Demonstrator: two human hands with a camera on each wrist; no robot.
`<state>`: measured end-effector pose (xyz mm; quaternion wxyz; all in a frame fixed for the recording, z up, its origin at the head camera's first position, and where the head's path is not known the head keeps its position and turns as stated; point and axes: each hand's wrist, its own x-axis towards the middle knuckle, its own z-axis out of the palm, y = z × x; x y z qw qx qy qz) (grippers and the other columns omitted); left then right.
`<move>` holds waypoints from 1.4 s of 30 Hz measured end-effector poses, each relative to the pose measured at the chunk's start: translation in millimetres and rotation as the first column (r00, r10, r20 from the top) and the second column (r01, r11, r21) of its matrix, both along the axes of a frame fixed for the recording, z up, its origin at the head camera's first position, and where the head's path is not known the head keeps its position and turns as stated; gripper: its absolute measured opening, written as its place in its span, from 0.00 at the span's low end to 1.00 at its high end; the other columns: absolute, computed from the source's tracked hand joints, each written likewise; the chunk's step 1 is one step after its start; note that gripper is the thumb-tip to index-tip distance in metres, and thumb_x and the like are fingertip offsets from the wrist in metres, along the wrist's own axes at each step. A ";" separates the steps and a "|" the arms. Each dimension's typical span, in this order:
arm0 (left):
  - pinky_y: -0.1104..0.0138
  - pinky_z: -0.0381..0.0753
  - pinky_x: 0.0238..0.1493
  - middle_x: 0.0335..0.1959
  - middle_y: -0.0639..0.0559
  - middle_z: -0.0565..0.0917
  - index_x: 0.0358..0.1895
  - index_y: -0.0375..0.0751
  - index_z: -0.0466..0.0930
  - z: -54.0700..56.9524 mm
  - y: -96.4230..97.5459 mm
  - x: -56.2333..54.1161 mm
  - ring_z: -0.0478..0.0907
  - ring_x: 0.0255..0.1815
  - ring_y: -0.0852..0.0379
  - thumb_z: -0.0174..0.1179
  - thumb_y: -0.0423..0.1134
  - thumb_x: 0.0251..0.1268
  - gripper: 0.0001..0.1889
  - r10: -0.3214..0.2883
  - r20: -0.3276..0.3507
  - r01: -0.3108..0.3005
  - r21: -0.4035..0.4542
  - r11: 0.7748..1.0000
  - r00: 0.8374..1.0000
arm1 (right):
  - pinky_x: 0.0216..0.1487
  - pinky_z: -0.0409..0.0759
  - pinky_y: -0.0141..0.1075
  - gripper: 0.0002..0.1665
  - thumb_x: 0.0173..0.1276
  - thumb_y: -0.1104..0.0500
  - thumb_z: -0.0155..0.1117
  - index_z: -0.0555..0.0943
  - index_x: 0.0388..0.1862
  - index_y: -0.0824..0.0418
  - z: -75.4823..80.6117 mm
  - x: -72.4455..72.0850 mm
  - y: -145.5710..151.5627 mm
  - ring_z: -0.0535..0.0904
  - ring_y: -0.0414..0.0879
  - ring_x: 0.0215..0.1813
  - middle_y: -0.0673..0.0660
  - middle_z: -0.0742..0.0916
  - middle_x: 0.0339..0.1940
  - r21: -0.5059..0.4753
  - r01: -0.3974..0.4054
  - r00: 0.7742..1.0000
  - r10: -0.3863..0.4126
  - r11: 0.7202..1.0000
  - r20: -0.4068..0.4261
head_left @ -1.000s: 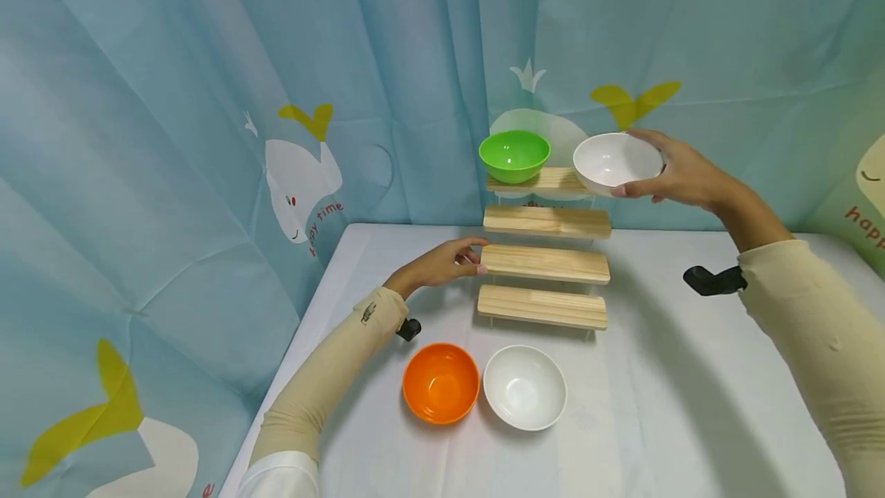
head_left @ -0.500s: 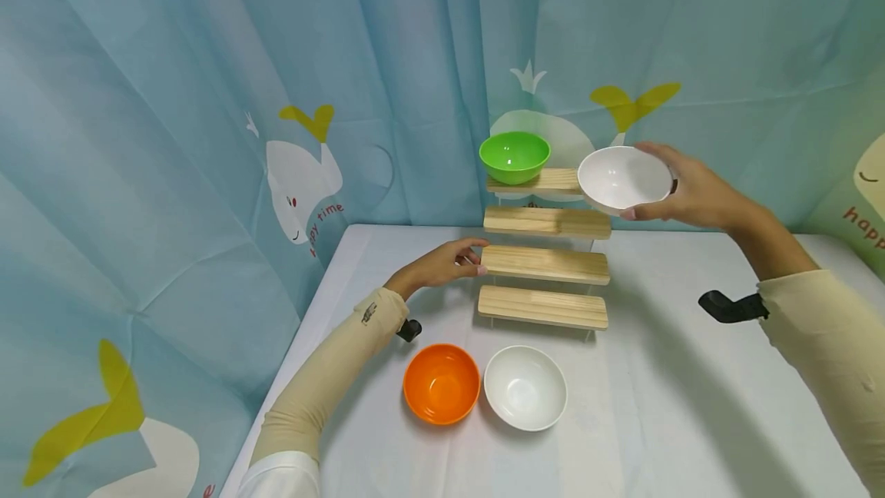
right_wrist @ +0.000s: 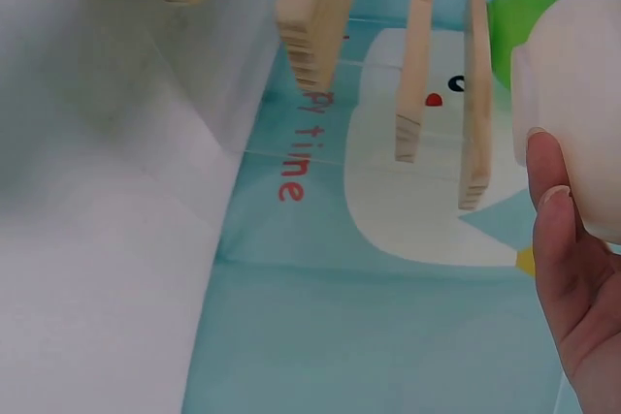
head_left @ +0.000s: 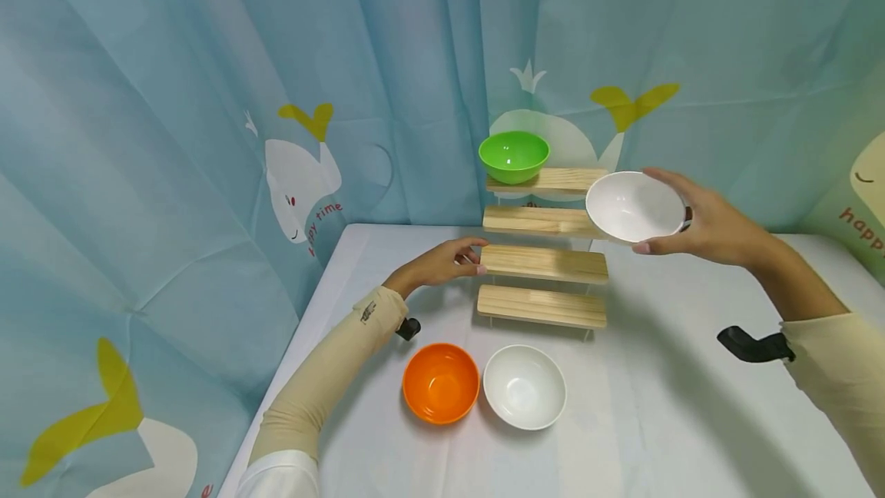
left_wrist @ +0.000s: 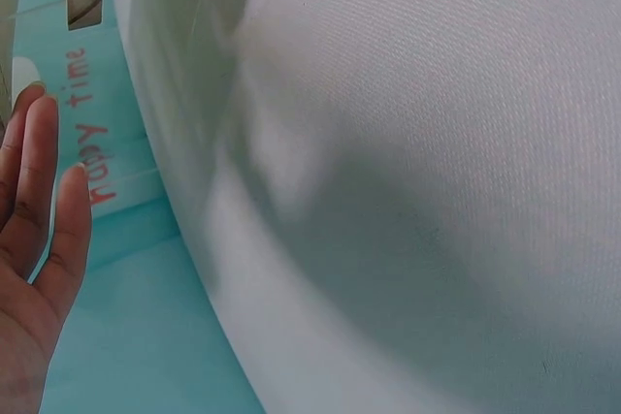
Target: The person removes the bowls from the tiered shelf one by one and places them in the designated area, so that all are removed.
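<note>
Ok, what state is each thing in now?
Rack, standing
Green bowl, upright on the top shelf
Orange bowl, upright on the table, empty
Near white bowl, upright on the table, empty
Far white bowl, aloft in the right fingers
Left fingers, at the rack's left edge, contact unclear

One green bowl in the upper middle, one orange bowl and one white bowl in the lower middle, and a second white bowl right of centre make four bowls. Four wooden shelves stand mid-frame. One left hand and one right hand make two hands, with two beige sleeves and one counter.
</note>
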<state>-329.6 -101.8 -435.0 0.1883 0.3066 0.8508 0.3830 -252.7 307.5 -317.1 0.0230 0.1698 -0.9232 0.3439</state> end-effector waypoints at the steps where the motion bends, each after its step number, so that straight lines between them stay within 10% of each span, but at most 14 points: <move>1: 0.63 0.79 0.55 0.55 0.48 0.80 0.76 0.49 0.64 -0.2 0.2 -0.1 0.79 0.55 0.53 0.60 0.49 0.73 0.31 -0.002 -0.002 0.002 0.000 1.000 1.000 | 0.31 0.76 0.30 0.69 0.48 0.58 0.84 0.51 0.83 0.56 -1.7 2.6 0.5 0.72 0.65 0.52 0.71 0.67 0.68 -0.001 -0.002 1.000 0.002 1.000 -0.001; 8: 0.62 0.79 0.56 0.55 0.47 0.80 0.76 0.48 0.64 1.6 0.6 -0.3 0.78 0.56 0.52 0.61 0.48 0.73 0.31 -0.014 -0.013 0.014 -0.002 1.000 1.000 | 0.32 0.78 0.30 0.70 0.45 0.60 0.86 0.53 0.82 0.57 -17.7 19.1 1.4 0.73 0.49 0.48 0.68 0.68 0.68 -0.017 -0.013 1.000 0.012 1.000 -0.012; 17: 0.61 0.78 0.60 0.58 0.46 0.79 0.75 0.47 0.65 2.1 0.0 -2.3 0.78 0.57 0.52 0.62 0.48 0.73 0.31 -0.016 -0.018 0.015 -0.005 1.000 1.000 | 0.30 0.79 0.33 0.71 0.48 0.60 0.84 0.48 0.83 0.56 -31.4 26.8 2.4 0.77 0.63 0.47 0.72 0.66 0.68 -0.044 -0.039 0.998 0.041 0.998 0.041; 29: 0.62 0.79 0.60 0.61 0.44 0.78 0.75 0.46 0.65 4.2 1.2 -1.6 0.79 0.59 0.50 0.62 0.46 0.73 0.31 -0.008 -0.016 0.008 -0.012 1.000 1.000 | 0.31 0.80 0.31 0.72 0.45 0.61 0.86 0.51 0.83 0.55 -43.6 36.1 4.4 0.76 0.36 0.39 0.72 0.69 0.64 -0.062 -0.040 0.999 0.040 0.997 -0.013; 42: 0.61 0.78 0.61 0.61 0.44 0.78 0.75 0.46 0.65 4.5 0.1 -1.4 0.80 0.59 0.49 0.62 0.45 0.72 0.31 -0.008 0.004 0.008 0.005 1.000 1.000 | 0.31 0.80 0.32 0.72 0.45 0.62 0.85 0.50 0.83 0.56 -57.4 47.4 4.0 0.76 0.36 0.40 0.67 0.69 0.66 -0.069 -0.063 0.998 0.064 0.996 0.021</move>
